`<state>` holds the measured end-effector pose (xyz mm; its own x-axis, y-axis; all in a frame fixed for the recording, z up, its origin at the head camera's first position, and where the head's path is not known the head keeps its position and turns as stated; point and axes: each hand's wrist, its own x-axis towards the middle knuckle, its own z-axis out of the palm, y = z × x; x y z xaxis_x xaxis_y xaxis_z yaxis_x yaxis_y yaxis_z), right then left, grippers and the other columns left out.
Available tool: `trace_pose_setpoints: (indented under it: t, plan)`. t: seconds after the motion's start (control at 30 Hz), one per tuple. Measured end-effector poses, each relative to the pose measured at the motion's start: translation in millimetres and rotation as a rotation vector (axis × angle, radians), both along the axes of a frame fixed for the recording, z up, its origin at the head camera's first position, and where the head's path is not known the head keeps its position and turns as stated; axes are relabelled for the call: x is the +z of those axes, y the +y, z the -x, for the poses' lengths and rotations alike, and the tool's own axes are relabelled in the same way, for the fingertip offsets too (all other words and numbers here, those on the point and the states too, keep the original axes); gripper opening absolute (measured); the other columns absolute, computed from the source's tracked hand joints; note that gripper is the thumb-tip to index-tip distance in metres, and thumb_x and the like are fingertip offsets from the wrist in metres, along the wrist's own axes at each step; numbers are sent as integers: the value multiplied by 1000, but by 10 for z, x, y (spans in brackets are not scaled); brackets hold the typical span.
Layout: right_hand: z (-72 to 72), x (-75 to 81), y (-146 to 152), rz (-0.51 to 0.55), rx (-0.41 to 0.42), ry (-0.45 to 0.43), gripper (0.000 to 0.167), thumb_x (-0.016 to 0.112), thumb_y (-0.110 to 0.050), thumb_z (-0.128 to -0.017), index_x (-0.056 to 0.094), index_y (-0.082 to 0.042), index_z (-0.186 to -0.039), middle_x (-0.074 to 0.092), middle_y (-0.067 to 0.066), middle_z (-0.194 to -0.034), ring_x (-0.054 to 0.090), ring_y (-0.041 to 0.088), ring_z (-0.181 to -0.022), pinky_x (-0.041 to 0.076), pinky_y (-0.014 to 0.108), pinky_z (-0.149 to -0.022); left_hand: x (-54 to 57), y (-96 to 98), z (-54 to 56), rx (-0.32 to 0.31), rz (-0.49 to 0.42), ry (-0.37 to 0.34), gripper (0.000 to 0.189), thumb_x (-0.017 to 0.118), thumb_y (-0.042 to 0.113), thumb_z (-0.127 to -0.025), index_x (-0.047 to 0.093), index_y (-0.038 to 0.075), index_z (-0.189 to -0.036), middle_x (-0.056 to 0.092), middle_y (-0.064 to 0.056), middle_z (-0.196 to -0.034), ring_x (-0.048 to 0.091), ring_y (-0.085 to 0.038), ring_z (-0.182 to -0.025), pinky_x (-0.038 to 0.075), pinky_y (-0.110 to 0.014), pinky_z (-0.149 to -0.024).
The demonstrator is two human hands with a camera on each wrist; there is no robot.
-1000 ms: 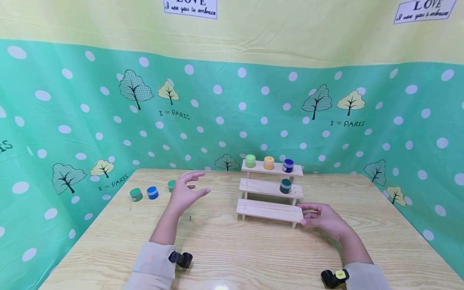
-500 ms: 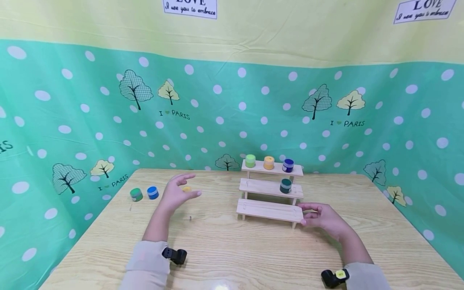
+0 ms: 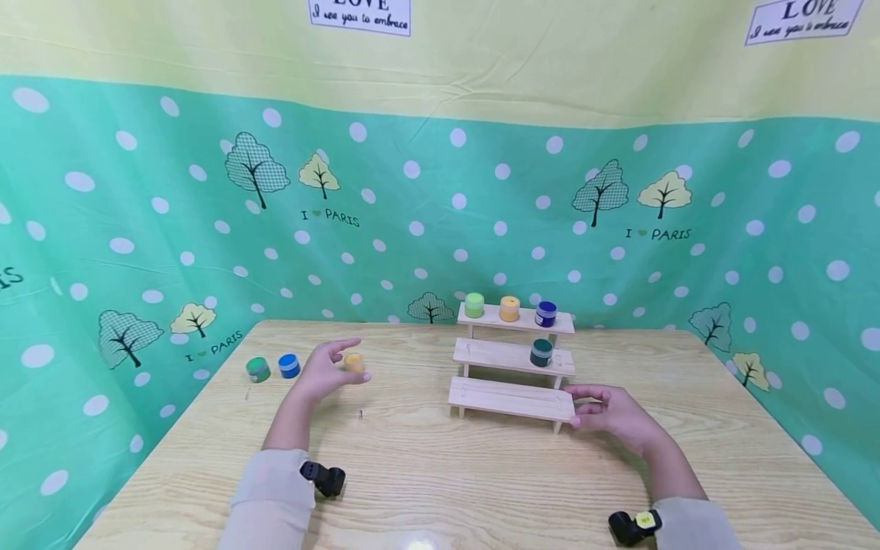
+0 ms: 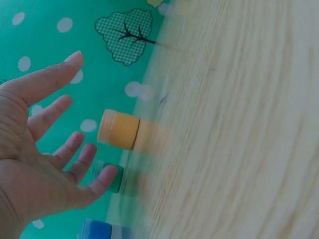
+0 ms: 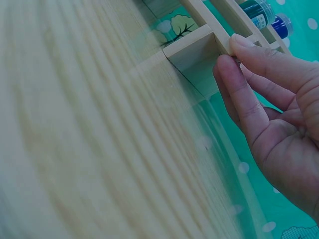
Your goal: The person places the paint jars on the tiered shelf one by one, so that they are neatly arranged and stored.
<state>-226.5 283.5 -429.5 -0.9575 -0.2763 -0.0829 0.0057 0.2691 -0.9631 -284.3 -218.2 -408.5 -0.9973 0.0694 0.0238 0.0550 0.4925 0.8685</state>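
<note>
My left hand [image 3: 321, 372] has its fingers [image 4: 60, 107] spread wide and holds nothing. A little yellow pot [image 3: 354, 362] stands on the table just past my fingertips, close but not touching as far as I can see. A teal pot [image 4: 112, 178] sits right behind my hand. Farther to the left stand a blue pot [image 3: 289, 366] and a green pot [image 3: 258, 370], side by side.

My right hand [image 3: 608, 413] rests at the right end of the wooden step shelf [image 3: 512, 399]. My thumb and first finger [image 5: 238, 87] pinch the end of the bottom step.

On the shelf, the top step has three pots: a light green pot [image 3: 473, 305], an orange pot [image 3: 509, 308] and a dark blue pot [image 3: 546, 314]. The middle step has one dark green pot [image 3: 541, 352]. The bottom step has none.

I think four pots are put away and four are left on the wooden table [image 3: 440, 473]. So the job looks about half done.
</note>
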Motion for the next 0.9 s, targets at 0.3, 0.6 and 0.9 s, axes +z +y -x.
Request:
trace_pose_setpoints:
  t: [0.3, 0.6, 0.9]
  plan:
    - [11, -18, 9, 13, 4, 0, 70, 80, -7, -80, 45, 12, -137, 60, 22, -122, 64, 21, -95, 57, 30, -81, -40, -75, 61, -14, 28, -62, 77, 82, 14, -79, 44, 8, -146, 29, -24, -152, 33, -46, -134, 38, -58, -105]
    - [12, -33, 17, 23, 8, 1, 70, 79, -8, -81, 44, 12, -138, 58, 23, -124, 65, 21, -97, 57, 31, -81, -90, -107, 145, -40, 60, -87, 83, 84, 13, -77, 41, 8, -148, 32, -25, -150, 36, -47, -132, 39, -57, -104]
    - [21, -43, 22, 6, -2, 7, 72, 80, -9, -80, 44, 11, -138, 61, 21, -122, 64, 20, -96, 57, 30, -81, -141, -93, 210, -16, 106, -74, 74, 81, 7, -79, 46, 4, -144, 39, -26, -146, 43, -45, -129, 41, -53, -104]
